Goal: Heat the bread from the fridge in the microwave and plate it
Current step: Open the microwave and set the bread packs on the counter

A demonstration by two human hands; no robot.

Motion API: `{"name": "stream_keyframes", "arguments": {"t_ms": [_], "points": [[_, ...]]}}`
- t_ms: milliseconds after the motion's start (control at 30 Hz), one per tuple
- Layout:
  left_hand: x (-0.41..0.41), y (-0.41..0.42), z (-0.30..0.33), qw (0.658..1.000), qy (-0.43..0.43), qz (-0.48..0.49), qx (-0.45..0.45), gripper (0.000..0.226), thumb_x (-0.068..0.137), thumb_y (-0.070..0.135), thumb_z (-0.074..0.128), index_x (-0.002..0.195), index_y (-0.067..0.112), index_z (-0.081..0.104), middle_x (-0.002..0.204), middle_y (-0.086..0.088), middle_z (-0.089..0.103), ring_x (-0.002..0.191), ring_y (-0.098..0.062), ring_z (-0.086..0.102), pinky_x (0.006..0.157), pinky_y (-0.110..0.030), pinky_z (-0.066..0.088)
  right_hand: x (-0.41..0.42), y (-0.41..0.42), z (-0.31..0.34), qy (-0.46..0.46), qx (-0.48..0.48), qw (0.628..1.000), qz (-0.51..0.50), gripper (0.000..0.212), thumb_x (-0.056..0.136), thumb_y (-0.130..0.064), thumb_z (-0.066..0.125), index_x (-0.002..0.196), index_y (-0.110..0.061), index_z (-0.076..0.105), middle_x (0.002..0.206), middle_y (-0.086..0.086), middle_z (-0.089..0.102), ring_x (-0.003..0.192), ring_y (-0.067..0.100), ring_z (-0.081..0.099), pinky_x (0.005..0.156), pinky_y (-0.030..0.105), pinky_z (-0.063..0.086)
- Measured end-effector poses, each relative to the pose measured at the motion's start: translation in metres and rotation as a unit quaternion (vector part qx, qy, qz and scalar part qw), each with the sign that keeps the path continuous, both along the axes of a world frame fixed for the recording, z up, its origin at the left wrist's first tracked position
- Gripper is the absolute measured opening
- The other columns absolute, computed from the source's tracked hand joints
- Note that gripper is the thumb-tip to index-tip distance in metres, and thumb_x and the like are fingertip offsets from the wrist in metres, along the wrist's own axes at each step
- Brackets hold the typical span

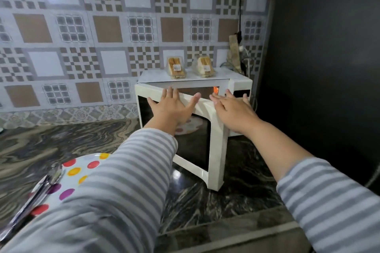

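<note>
A white microwave [240,83] stands on the dark marble counter against the tiled wall. Its door [216,150] is swung partly open toward me, and an orange light glows inside. My left hand [172,107] lies flat on the outside of the door near its top edge, fingers spread. My right hand [234,109] hovers with fingers spread over the door's free edge, holding nothing. Two clear packs of bread sit on top of the microwave, one [176,67] on the left and one [204,66] on the right. A white plate [70,178] with coloured dots sits at the lower left.
Metal tongs [35,195] lie across the dotted plate. A black cable and plug [239,35] hang down the wall behind the microwave. A dark wall or appliance side [320,68] closes off the right. The marble counter [61,139] stretches left.
</note>
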State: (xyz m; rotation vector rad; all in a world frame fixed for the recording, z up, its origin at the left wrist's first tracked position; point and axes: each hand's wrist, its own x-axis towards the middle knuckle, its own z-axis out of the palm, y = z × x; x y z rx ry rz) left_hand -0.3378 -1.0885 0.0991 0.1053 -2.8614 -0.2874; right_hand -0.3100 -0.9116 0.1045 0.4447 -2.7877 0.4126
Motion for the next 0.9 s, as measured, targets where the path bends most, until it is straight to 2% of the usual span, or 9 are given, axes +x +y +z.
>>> {"name": "stream_keyframes", "arguments": {"t_ms": [133, 267, 367, 500, 633, 733, 800, 900], "points": [[0.029, -0.029, 0.009, 0.999, -0.036, -0.019, -0.011, 0.095, 0.083, 0.08, 0.007, 0.154, 0.018, 0.007, 0.162, 0.005, -0.002, 0.149, -0.015, -0.002, 0.115, -0.061, -0.003, 0.032, -0.032, 0.004, -0.048, -0.026, 0.999, 0.006, 0.048, 0.101, -0.042, 0.021, 0.149, -0.037, 0.026, 0.16, -0.011, 0.012, 0.149, 0.019, -0.006, 0.115, 0.054, -0.013], [0.054, -0.062, 0.019, 0.996, -0.087, -0.032, -0.018, 0.077, 0.092, 0.069, 0.012, 0.154, 0.026, 0.003, 0.161, 0.009, -0.006, 0.149, -0.015, -0.008, 0.114, -0.062, -0.008, 0.056, -0.057, 0.006, -0.128, -0.047, 0.99, -0.017, 0.078, 0.086, -0.075, 0.027, 0.151, -0.042, -0.001, 0.161, -0.001, -0.014, 0.144, 0.022, -0.027, 0.11, 0.056, -0.019], [0.069, -0.082, 0.019, 0.994, -0.098, -0.048, -0.018, 0.067, 0.096, 0.062, 0.013, 0.154, 0.028, 0.002, 0.161, 0.008, -0.008, 0.148, -0.015, -0.011, 0.114, -0.06, -0.01, 0.073, -0.077, 0.008, -0.168, -0.037, 0.985, -0.008, 0.093, 0.075, -0.087, 0.026, 0.15, -0.042, -0.007, 0.157, -0.001, -0.027, 0.139, 0.02, -0.037, 0.107, 0.058, -0.024], [0.08, -0.101, 0.021, 0.989, -0.11, -0.078, -0.06, 0.053, 0.103, 0.046, 0.016, 0.153, 0.032, 0.007, 0.161, 0.006, -0.009, 0.148, -0.018, -0.014, 0.113, -0.06, -0.009, 0.082, -0.103, 0.008, -0.174, -0.027, 0.984, 0.017, 0.091, 0.077, -0.086, 0.024, 0.15, -0.042, -0.009, 0.156, -0.002, -0.03, 0.136, 0.019, -0.04, 0.107, 0.057, -0.026], [0.085, -0.115, 0.023, 0.992, -0.1, -0.076, -0.03, 0.055, 0.102, 0.048, 0.015, 0.153, 0.03, 0.01, 0.162, 0.007, -0.004, 0.148, -0.016, -0.01, 0.114, -0.059, -0.008, 0.079, -0.12, 0.0, -0.154, -0.05, 0.986, 0.049, 0.086, 0.077, -0.086, 0.018, 0.15, -0.045, -0.003, 0.157, -0.004, -0.027, 0.139, 0.018, -0.036, 0.109, 0.057, -0.024], [0.086, -0.119, 0.034, 0.995, -0.084, -0.046, -0.013, 0.056, 0.098, 0.046, 0.024, 0.149, 0.023, 0.029, 0.161, -0.005, 0.016, 0.148, -0.024, 0.013, 0.117, -0.058, 0.0, 0.068, -0.117, -0.005, -0.097, -0.115, 0.987, 0.048, 0.071, 0.086, -0.077, 0.017, 0.149, -0.046, 0.008, 0.161, -0.005, -0.015, 0.145, 0.017, -0.025, 0.114, 0.058, -0.014], [0.08, -0.117, 0.045, 0.995, -0.076, -0.017, -0.066, 0.056, 0.096, 0.046, 0.023, 0.138, 0.015, 0.044, 0.15, -0.012, 0.038, 0.138, -0.029, 0.033, 0.116, -0.057, 0.011, 0.058, -0.107, -0.009, -0.101, -0.129, 0.986, 0.017, 0.065, 0.091, -0.071, 0.017, 0.15, -0.043, 0.014, 0.162, -0.003, -0.01, 0.146, 0.017, -0.021, 0.115, 0.055, -0.012], [0.062, -0.103, 0.061, 0.986, -0.082, 0.033, -0.138, 0.06, 0.098, 0.049, 0.021, 0.137, 0.012, 0.046, 0.146, -0.014, 0.043, 0.137, -0.031, 0.035, 0.116, -0.055, 0.014, 0.037, -0.087, -0.015, -0.1, -0.077, 0.992, -0.022, 0.061, 0.095, -0.064, 0.017, 0.15, -0.04, 0.019, 0.162, 0.001, -0.007, 0.147, 0.02, -0.019, 0.115, 0.056, -0.012]]}}
